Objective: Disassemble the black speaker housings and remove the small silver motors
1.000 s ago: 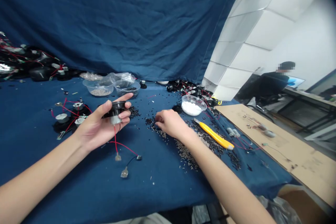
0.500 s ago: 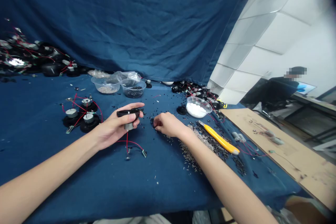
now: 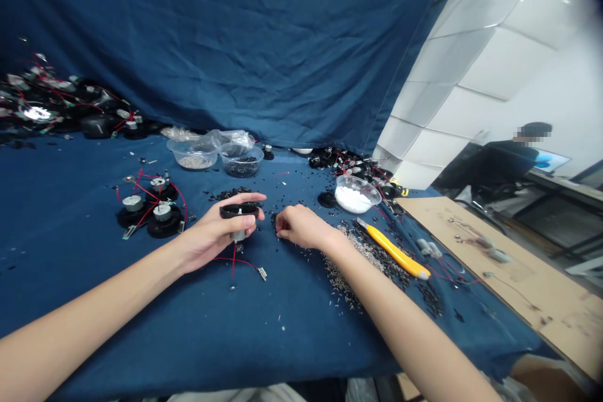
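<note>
My left hand (image 3: 214, 232) is closed around a small motor in a round black housing (image 3: 239, 211), its silver body pointing down. Red wires (image 3: 234, 260) with a small connector hang from it over the blue cloth. My right hand (image 3: 299, 226) is low on the cloth to the right, its fingertips pinched together beside small black bits (image 3: 274, 220). What the pinch holds, if anything, is hidden. Behind my left hand lies a scatter of small black pieces (image 3: 230, 193).
At left sit several motors in black bases (image 3: 162, 212). Clear bowls hold silver pieces (image 3: 194, 162), black pieces (image 3: 242, 167) and white pieces (image 3: 352, 199). A yellow cutter (image 3: 396, 252) lies on loose screws (image 3: 346, 270). A person (image 3: 494, 163) sits beyond the cardboard (image 3: 518, 270).
My left hand has shifted slightly right and down, and the motor housing is now more level. My right hand has stayed almost in place. The view has moved a little.
</note>
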A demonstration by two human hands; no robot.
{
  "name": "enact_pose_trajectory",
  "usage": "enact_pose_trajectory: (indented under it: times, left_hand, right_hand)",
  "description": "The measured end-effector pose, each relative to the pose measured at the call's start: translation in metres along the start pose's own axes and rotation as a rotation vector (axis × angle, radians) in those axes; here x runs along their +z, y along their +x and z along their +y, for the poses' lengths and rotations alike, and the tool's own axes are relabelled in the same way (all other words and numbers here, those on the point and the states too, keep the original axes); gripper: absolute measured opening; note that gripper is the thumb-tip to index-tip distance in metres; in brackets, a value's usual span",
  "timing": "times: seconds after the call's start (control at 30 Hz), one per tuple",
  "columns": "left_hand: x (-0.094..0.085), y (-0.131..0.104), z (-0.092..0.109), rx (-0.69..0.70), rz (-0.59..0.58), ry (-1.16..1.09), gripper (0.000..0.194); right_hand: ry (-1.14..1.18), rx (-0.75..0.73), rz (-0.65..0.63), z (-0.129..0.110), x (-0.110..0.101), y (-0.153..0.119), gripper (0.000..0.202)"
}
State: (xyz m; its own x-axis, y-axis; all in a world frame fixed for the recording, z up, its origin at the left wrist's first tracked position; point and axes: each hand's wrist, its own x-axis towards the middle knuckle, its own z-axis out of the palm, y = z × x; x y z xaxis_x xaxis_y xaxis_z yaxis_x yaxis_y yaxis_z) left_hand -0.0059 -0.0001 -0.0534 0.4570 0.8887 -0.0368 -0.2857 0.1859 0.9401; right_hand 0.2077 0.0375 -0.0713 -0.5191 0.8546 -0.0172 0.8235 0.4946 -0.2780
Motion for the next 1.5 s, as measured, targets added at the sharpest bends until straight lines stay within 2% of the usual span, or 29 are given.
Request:
enact_pose_trajectory:
  times: [0.17, 0.33, 0.47, 0.57, 0.8, 1.23, 1.5]
  left_hand:
    - [0.002, 0.000, -0.003, 0.064, -0.031, 0.112, 0.058]
    - [0.005, -0.001, -0.009, 0.081, -0.089, 0.203, 0.056]
    - [0.006, -0.002, -0.010, 0.072, -0.102, 0.211, 0.054]
    - [0.008, -0.002, -0.010, 0.070, -0.094, 0.205, 0.055]
    - [0.008, -0.002, -0.010, 0.052, -0.101, 0.218, 0.057]
    - [0.012, -0.004, -0.010, 0.061, -0.068, 0.230, 0.055]
    - [0.013, -0.005, -0.010, 0.055, -0.072, 0.232, 0.056]
  right_hand:
    - [0.043, -0.026, 0.080, -0.004, -0.012, -0.006, 0.010]
    - [0.122, 0.086, 0.233, 0.022, -0.035, -0.018, 0.011]
    - [0.189, 0.157, 0.170, 0.050, -0.032, -0.024, 0.014]
    - [0.220, 0.186, 0.103, 0.059, -0.024, -0.026, 0.014]
    - [0.262, 0.210, 0.049, 0.059, -0.019, -0.023, 0.015]
    - [0.309, 0.220, 0.071, 0.062, -0.013, -0.020, 0.013]
    - [0.433, 0.247, 0.074, 0.064, -0.006, -0.017, 0.014]
